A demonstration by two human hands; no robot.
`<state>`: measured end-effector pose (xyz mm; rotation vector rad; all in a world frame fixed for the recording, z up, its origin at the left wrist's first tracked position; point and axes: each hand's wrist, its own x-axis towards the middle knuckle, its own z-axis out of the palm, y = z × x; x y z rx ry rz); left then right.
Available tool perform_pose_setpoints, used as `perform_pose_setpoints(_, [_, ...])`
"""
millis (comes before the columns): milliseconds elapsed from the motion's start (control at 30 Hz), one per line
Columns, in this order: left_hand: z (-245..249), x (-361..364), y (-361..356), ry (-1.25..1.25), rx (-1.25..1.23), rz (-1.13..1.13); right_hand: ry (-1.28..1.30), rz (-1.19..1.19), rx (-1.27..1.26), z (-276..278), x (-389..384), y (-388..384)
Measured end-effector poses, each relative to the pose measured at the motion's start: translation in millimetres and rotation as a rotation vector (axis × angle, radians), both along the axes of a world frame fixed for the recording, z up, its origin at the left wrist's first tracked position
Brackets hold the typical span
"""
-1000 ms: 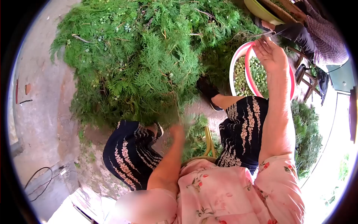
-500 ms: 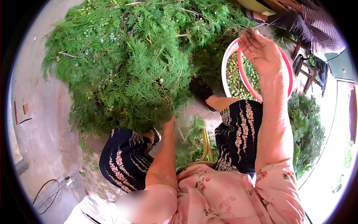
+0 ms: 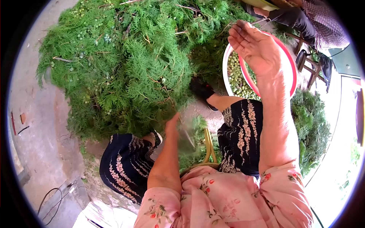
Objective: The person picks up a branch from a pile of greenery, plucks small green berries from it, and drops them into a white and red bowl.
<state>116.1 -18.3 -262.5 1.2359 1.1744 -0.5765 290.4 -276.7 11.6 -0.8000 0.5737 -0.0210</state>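
Note:
My left hand [image 3: 173, 121] reaches to the lower edge of a large heap of green conifer branches [image 3: 140, 72]; its fingers are hidden among the sprays. Just right of that wrist is a thin, blurred strip [image 3: 187, 137] over the greenery. My right hand [image 3: 256, 49] is raised palm up, its fingers stretched and slightly bent, nothing visible on the palm. It overlaps a white and pink-rimmed basin [image 3: 293, 72] in this view. Small green cones [image 3: 236, 78] fill the basin. A thin dark rod [image 3: 262, 21] shows right behind the fingertips.
Another person in a checked top [image 3: 327, 28] sits at the upper right on a wooden stool [image 3: 313, 74]. More cut branches [image 3: 310, 129] lie to the right, below the basin. A yellowish curved handle [image 3: 208, 146] stands between my knees. A black cable [image 3: 49, 197] lies at lower left.
My right hand has moved a little to the left and up, still with the palm up. My left hand stays at the heap's edge, and the view has shifted slightly.

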Motion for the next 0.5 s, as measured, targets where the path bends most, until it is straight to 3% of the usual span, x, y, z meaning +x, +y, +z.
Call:
perform_pose_setpoints(33, [6.1,2.8,-2.2,0.002,0.034,-0.023,-0.008,0.012,0.004,-1.8,0.8,0.8])
perform_pose_setpoints(133, [15.8,8.1,0.3,-0.081,-0.053,0.206,-0.009,0.048,0.017,-6.8,1.5,4.7])
perform_pose_setpoints(267, [16.3,1.8,5.0,-0.246,-0.292,0.459,-0.044,0.092,0.017,-13.6,-4.1,8.3])
perform_pose_setpoints(367, [45.3,9.7,6.3,-0.186,-0.277,0.611,-0.095,0.108,0.030,-20.3,-16.8,12.0])
perform_pose_setpoints(500, [105.8,21.9,5.8,-0.337,-0.134,0.453,-0.054,0.180,-0.083,-20.7,-33.7,30.9])
